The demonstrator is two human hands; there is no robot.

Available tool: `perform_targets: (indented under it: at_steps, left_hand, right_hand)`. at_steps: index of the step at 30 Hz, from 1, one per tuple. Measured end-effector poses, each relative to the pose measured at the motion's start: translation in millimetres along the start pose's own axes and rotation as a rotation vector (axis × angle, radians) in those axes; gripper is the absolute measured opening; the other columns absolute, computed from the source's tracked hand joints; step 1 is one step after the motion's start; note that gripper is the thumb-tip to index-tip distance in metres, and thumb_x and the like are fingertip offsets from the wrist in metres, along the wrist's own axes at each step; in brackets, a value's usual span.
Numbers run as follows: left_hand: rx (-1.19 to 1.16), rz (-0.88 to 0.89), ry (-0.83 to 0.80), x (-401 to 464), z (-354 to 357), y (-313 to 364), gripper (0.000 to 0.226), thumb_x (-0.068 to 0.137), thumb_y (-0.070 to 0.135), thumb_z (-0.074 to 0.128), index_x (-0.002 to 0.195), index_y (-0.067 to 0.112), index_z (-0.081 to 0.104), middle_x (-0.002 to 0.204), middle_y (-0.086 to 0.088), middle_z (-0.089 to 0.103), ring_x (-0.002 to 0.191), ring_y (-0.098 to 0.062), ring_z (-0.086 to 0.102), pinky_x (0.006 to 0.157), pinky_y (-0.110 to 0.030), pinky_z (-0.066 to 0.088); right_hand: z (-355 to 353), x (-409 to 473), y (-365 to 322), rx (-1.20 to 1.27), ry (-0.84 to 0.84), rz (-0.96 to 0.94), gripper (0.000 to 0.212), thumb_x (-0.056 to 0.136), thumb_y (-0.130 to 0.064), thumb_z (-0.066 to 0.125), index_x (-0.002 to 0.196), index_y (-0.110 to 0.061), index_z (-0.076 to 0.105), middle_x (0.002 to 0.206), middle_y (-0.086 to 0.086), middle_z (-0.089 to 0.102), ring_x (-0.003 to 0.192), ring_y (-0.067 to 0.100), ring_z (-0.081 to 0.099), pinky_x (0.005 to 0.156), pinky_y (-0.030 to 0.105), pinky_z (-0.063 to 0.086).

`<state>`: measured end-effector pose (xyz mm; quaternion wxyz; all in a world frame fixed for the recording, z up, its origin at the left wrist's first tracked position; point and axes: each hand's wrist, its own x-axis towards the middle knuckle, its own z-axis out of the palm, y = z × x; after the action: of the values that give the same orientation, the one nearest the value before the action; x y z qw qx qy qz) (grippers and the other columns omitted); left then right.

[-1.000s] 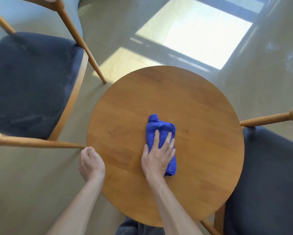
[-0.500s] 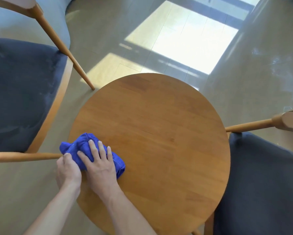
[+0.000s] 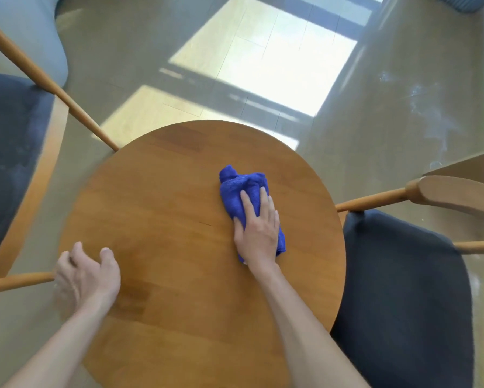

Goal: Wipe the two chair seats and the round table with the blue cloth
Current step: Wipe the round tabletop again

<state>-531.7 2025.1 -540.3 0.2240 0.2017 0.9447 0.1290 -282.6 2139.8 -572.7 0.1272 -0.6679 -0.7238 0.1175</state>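
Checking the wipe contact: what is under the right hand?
The blue cloth, bunched, lies under the right hand, on the round table. The cloth part and wood beneath the palm are covered.

Both forearms reach forward, bare. The right hand (image 3: pixel 259 231) lies palm down with fingers straight and together; the left hand (image 3: pixel 85 275) is loosely curled, thumb apart.

Round wooden table (image 3: pixel 179 219), blue cloth (image 3: pixel 243 191) bunched on its right side
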Motion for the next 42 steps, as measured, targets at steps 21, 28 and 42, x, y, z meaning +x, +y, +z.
perform_targets:
  at_steps: [21,28,42]
  left_hand:
    - [0.105,0.054,0.043,4,18,9,0.073,0.083,0.051,0.033,0.143,0.01,0.034,0.151,-0.02,0.021,0.137,-0.04,0.02,0.111,-0.058,0.017]
    - [0.128,0.033,0.009,4,22,9,0.074,0.082,0.051,0.032,0.145,0.011,0.028,0.154,-0.019,0.016,0.138,-0.046,0.018,0.111,-0.065,0.018]
    - [0.186,0.182,-0.007,-10,28,34,0.073,0.084,0.047,0.055,0.142,0.013,0.026,0.153,-0.021,0.017,0.14,-0.044,0.015,0.11,-0.065,0.018]
  right_hand:
    - [-38,-93,81,-0.208,0.191,0.441,0.044,0.076,-0.014,0.061,0.12,-0.01,0.063,0.124,0.021,0.052,0.102,0.04,0.051,0.079,0.051,0.046]
    - [-58,-36,100,-0.261,0.136,0.486,0.04,0.074,-0.013,0.063,0.114,-0.012,0.065,0.112,0.022,0.054,0.08,0.04,0.054,0.063,0.044,0.046]
    - [-47,-48,73,-0.206,0.125,0.494,0.044,0.071,-0.013,0.068,0.115,-0.015,0.066,0.117,0.018,0.056,0.088,0.035,0.055,0.067,0.042,0.047]
